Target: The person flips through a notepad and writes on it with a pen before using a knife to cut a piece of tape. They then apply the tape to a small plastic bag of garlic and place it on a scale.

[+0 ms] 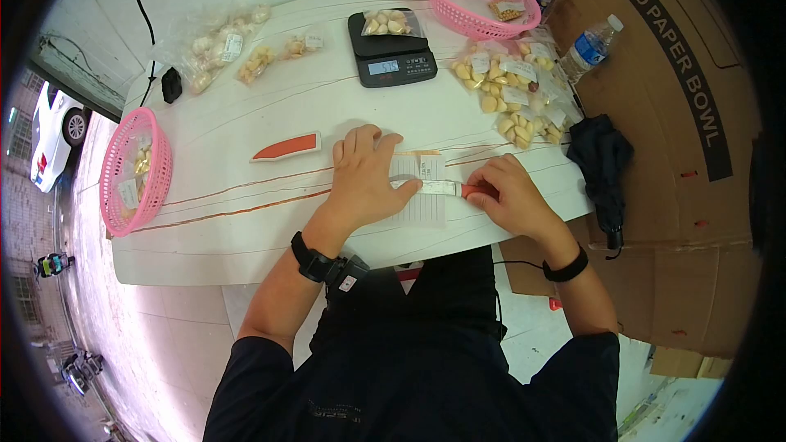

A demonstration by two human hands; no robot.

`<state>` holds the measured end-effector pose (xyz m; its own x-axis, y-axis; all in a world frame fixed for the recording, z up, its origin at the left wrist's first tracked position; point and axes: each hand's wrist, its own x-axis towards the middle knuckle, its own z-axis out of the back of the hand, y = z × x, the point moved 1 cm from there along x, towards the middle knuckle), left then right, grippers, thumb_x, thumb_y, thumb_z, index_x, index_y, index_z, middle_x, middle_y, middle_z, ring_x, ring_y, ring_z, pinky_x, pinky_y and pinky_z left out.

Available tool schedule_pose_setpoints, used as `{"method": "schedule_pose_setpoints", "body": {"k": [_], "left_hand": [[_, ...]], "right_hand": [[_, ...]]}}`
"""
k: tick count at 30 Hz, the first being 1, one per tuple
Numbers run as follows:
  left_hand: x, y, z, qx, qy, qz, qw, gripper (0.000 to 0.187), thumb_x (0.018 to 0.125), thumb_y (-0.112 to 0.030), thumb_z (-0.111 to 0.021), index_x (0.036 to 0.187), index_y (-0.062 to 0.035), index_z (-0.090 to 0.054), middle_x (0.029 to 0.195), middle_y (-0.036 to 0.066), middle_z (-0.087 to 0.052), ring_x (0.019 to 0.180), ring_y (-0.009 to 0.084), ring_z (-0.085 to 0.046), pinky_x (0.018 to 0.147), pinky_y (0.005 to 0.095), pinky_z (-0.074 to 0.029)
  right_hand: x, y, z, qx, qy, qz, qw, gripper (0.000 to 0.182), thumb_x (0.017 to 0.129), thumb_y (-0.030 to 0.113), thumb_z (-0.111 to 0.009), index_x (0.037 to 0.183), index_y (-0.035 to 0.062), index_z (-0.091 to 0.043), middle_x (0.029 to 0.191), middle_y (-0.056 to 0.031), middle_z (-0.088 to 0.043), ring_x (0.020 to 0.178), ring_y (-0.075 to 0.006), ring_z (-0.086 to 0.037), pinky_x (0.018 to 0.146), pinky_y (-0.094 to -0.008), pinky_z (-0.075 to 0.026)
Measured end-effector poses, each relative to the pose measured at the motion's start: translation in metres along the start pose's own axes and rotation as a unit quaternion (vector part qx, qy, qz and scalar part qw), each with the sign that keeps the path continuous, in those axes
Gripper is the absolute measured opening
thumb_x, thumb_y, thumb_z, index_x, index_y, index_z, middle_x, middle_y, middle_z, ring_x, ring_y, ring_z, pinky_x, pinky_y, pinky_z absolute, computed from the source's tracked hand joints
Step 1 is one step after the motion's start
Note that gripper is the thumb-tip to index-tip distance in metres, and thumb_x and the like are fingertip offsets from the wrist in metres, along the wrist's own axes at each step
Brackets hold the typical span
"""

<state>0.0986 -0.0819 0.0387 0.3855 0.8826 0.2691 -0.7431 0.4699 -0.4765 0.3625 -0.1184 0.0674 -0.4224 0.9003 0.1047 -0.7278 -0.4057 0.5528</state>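
On the white table a lined paper sheet (pixel 422 211) lies in front of me, with a small printed label (pixel 426 167) on it. Across the sheet runs a pale strip-like blade (pixel 438 187) with a red handle. My right hand (pixel 509 196) is closed round that red handle. My left hand (pixel 364 176) rests on the sheet's left part, fingers spread, its thumb touching the left end of the blade. To the left of that hand lies a red and white sheath-like piece (pixel 286 147).
A black scale (pixel 395 68) holds a bag of cloves (pixel 387 23). Bagged cloves (pixel 499 82) lie at right, near bottles (pixel 591 47) and a black folded umbrella (pixel 600 155). Pink baskets stand at left (pixel 165 170) and back right (pixel 467 26). More bags (pixel 214 45) lie back left.
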Motion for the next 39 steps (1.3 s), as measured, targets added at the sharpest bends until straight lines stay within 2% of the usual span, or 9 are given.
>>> {"method": "schedule_pose_setpoints", "body": {"k": [12,15,18,20,24,32,39], "left_hand": [[0.000,0.000,-0.002,0.010,-0.013,-0.003,1.000,0.068,0.071,-0.038,-0.081,0.128,-0.0087,-0.058,0.129,0.020,-0.047,0.128,0.0369,-0.040,0.106,0.0504,-0.027],[0.001,-0.001,-0.002,0.008,0.000,0.014,1.000,0.069,0.071,-0.038,-0.082,0.128,-0.0089,-0.057,0.132,0.022,-0.046,0.131,0.0381,-0.038,0.108,0.0511,-0.026],[0.001,-0.001,-0.003,0.022,0.000,0.020,1.000,0.069,0.071,-0.039,-0.082,0.129,-0.0095,-0.057,0.136,0.023,-0.044,0.135,0.0394,-0.035,0.110,0.0513,-0.024],[0.002,-0.001,-0.004,0.026,0.010,0.030,0.999,0.069,0.071,-0.039,-0.082,0.129,-0.0104,-0.057,0.138,0.023,-0.043,0.137,0.0403,-0.033,0.112,0.0521,-0.023],[0.002,-0.001,-0.005,0.027,0.007,0.025,0.999,0.069,0.071,-0.039,-0.081,0.130,-0.0112,-0.056,0.138,0.023,-0.043,0.137,0.0408,-0.033,0.112,0.0528,-0.023],[0.002,0.002,-0.007,0.023,-0.001,0.018,1.000,0.069,0.072,-0.039,-0.081,0.130,-0.0122,-0.056,0.138,0.023,-0.042,0.138,0.0416,-0.032,0.111,0.0541,-0.023],[0.001,0.003,-0.008,0.023,-0.007,0.015,1.000,0.070,0.070,-0.039,-0.082,0.129,-0.0111,-0.056,0.137,0.023,-0.043,0.136,0.0408,-0.034,0.109,0.0532,-0.025]], "right_hand": [[0.003,0.001,0.003,0.000,0.001,-0.008,1.000,0.016,0.081,0.014,-0.077,0.091,0.0052,-0.068,0.087,-0.0090,-0.063,0.088,-0.0291,-0.055,0.081,-0.0402,-0.045],[0.007,0.003,0.007,-0.016,0.036,-0.011,0.999,0.017,0.081,0.013,-0.076,0.095,0.0063,-0.068,0.091,-0.0077,-0.061,0.091,-0.0267,-0.053,0.083,-0.0371,-0.045],[0.019,0.011,0.004,-0.001,-0.006,-0.014,1.000,0.018,0.082,0.017,-0.074,0.095,0.0053,-0.068,0.090,-0.0114,-0.062,0.091,-0.0301,-0.054,0.082,-0.0404,-0.046],[0.032,0.013,-0.004,-0.002,-0.067,0.029,0.997,0.020,0.083,0.018,-0.072,0.098,0.0053,-0.069,0.094,-0.0124,-0.061,0.093,-0.0315,-0.054,0.084,-0.0407,-0.045],[0.055,0.010,-0.025,-0.004,-0.075,0.058,0.995,0.020,0.082,0.017,-0.072,0.099,0.0057,-0.071,0.096,-0.0120,-0.061,0.095,-0.0321,-0.053,0.085,-0.0409,-0.045],[0.070,0.013,-0.027,0.021,0.006,0.053,0.998,0.013,0.080,0.011,-0.076,0.092,0.0125,-0.075,0.098,-0.0056,-0.061,0.099,-0.0277,-0.050,0.089,-0.0379,-0.044],[0.064,0.016,-0.023,0.026,-0.047,0.084,0.995,0.013,0.077,0.008,-0.078,0.090,0.0117,-0.074,0.097,-0.0036,-0.060,0.098,-0.0264,-0.050,0.088,-0.0366,-0.044]]}}
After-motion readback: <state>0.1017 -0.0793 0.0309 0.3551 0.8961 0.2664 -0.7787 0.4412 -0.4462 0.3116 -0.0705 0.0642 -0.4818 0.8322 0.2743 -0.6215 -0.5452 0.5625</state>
